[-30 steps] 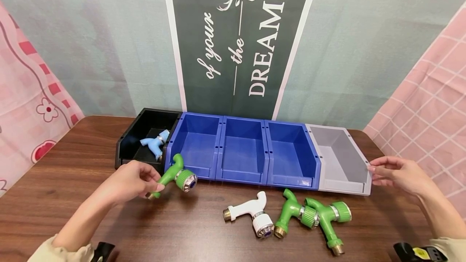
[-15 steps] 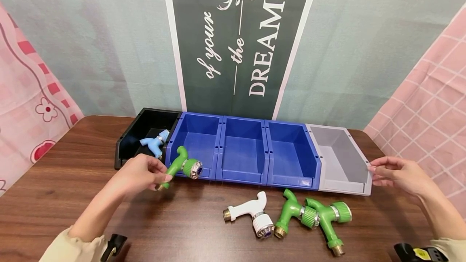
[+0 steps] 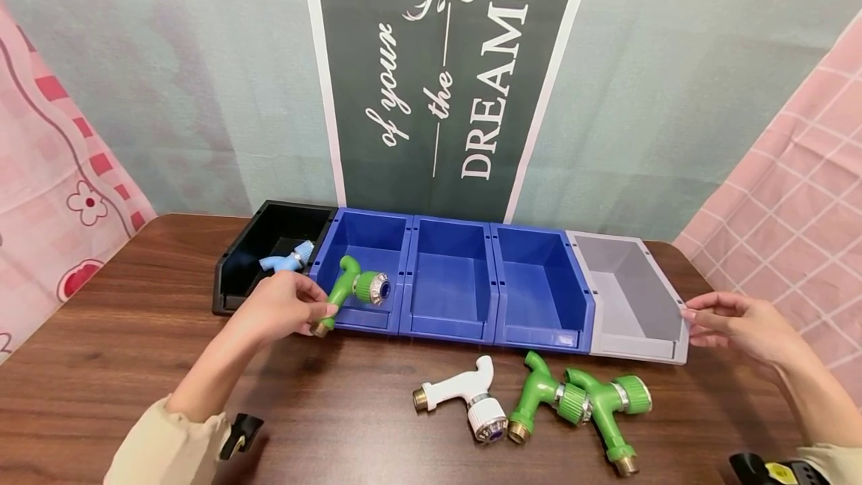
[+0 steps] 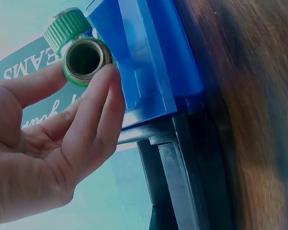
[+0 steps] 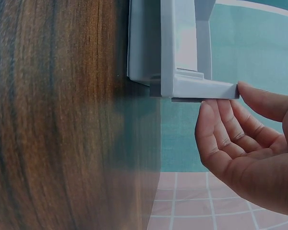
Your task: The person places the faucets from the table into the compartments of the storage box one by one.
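one broad grey-green curtain [image 3: 202,81] spans the back, with white lettering on its dark middle panel and pink patterned cloth [image 3: 60,171] at the left side. below it lies a dark wood-grain table [image 3: 101,328]. along the table's far part stand five bins side by side: a black bin [image 3: 242,234] at the left end, then the leftmost blue bin [image 3: 373,224], the middle blue bin [image 3: 450,275], the rightmost blue bin [image 3: 532,283], and a grey bin [image 3: 636,349] at the right end.

the left hand [image 3: 283,307] pinches the held green tap [image 3: 343,290] by its threaded brass end, between thumb and fingers. that tap is off the table, at the front of the leftmost blue bin, spout up and handle turned to the right. the right hand [image 3: 747,324] pinches the outer edge of the grey bin, thumb at the rim and fingertips against the outside of the wall.

on the table, in front of the bins, two green taps [image 3: 535,388] lie close together, with a white tap [image 3: 465,388] just left of them. smallest is a light blue tap [image 3: 286,259] inside the black bin, partly hidden behind the left hand.
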The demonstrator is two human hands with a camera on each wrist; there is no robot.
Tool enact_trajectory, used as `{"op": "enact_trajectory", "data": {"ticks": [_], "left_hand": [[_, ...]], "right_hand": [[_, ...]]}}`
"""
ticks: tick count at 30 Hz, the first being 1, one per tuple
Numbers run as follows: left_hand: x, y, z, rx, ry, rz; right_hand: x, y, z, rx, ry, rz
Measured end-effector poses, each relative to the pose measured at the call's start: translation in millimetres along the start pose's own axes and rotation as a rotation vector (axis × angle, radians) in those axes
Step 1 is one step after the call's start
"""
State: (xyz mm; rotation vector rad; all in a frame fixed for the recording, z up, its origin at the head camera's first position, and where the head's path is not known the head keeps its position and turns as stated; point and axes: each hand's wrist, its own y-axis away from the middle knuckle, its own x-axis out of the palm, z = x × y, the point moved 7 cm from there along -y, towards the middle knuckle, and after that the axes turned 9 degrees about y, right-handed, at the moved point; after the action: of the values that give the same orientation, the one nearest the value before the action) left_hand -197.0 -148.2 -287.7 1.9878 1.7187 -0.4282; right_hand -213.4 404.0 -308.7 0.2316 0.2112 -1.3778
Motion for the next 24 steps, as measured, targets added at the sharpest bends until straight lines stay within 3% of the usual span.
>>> {"op": "enact_trajectory", "data": {"ticks": [13,24], "left_hand": [[2.5,-6.6,-1.4,-0.025,0.035,-0.014],[3.7,-18.0,-8.4,-0.058,-0.014,-0.05]], "right_hand": [[0.2,0.8,0.0,-0.011,-0.01,0.011],[0.9,0.6,-0.5,-0.009,-0.016,0.021]]}}
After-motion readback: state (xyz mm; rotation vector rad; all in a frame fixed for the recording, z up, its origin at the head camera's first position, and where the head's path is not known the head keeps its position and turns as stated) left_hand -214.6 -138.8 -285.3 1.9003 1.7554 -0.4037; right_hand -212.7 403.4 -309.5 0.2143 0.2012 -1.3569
